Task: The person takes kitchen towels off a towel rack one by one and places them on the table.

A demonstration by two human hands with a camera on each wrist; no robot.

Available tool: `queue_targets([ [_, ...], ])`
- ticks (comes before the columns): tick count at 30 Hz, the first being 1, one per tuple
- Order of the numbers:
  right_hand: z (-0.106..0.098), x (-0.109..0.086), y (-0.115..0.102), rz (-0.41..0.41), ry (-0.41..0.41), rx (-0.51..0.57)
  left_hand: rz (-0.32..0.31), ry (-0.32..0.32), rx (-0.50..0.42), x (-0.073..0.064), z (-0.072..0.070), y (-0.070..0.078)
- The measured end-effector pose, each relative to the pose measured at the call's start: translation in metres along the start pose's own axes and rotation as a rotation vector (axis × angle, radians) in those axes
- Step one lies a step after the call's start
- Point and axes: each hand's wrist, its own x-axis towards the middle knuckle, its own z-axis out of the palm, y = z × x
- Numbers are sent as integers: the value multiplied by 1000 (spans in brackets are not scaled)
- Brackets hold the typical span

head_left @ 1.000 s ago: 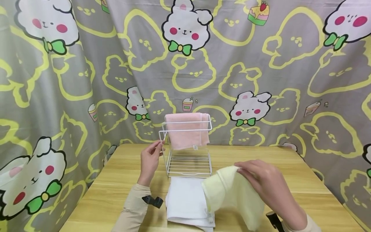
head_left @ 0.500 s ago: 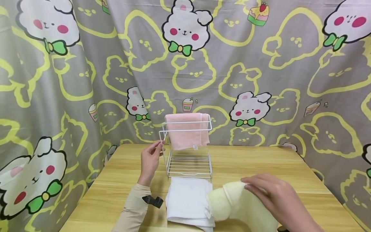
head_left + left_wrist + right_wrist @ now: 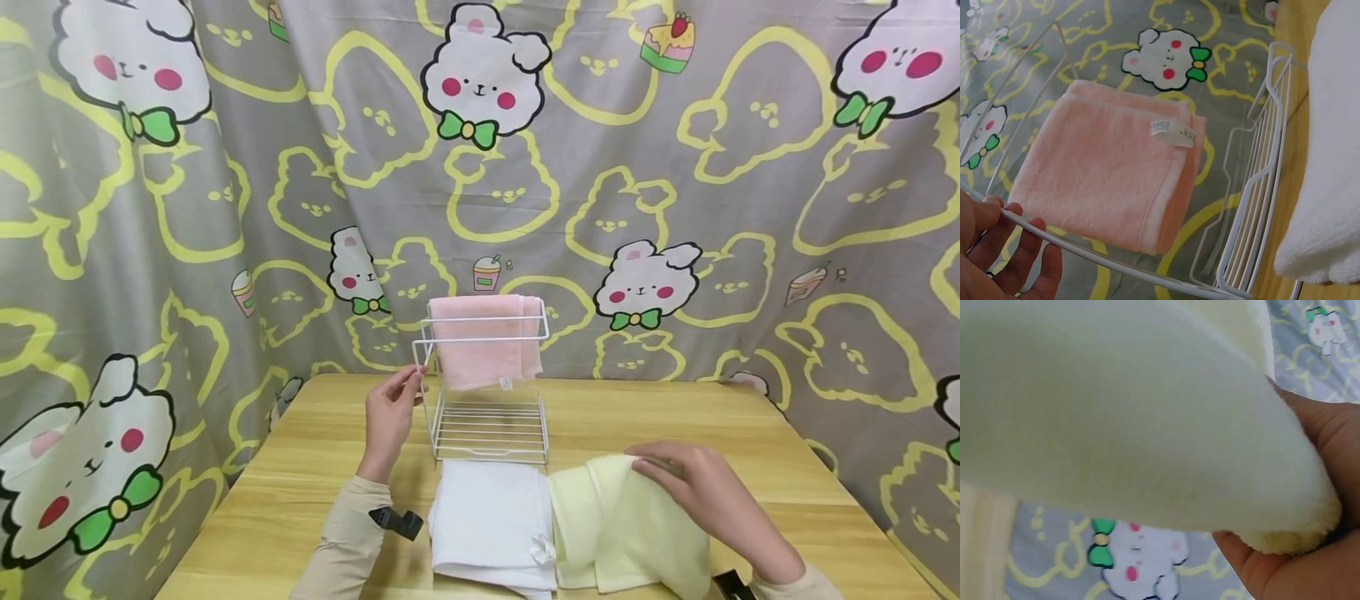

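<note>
My left hand (image 3: pixel 392 408) grips the left upright of a white wire rack (image 3: pixel 491 454); in the left wrist view its thumb and fingers (image 3: pixel 1025 244) curl round the wire. A folded pink towel (image 3: pixel 480 358) hangs over the rack's rear upper bar, its tag at the lower edge. At the right, my right hand (image 3: pixel 708 492) pinches the upper edge of a pale yellow towel (image 3: pixel 622 525), which droops to the table beside the white towel. The yellow cloth (image 3: pixel 1135 419) fills most of the right wrist view, thumb and fingers on either side of its edge.
A folded white towel (image 3: pixel 487 517) lies on the wooden table (image 3: pixel 772 450) in front of the rack, a crumpled tag at its right corner. Behind the table hangs a grey curtain (image 3: pixel 510 200) with a rabbit print.
My right hand has moved right with the yellow towel, lowering it and then lifting slightly. The yellow towel now lies off the white one. My left hand stays on the rack.
</note>
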Motion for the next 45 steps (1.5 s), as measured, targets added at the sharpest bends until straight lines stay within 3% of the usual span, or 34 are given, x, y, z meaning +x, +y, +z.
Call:
queue_targets([
  [21,40,25,70,119,-239,-9,16,14,17,0,2,1],
  [38,70,22,100,80,-330,17,3,12,13,-1,2,1],
  [45,75,22,107,119,-358,7,-8,9,4,0,1,0],
])
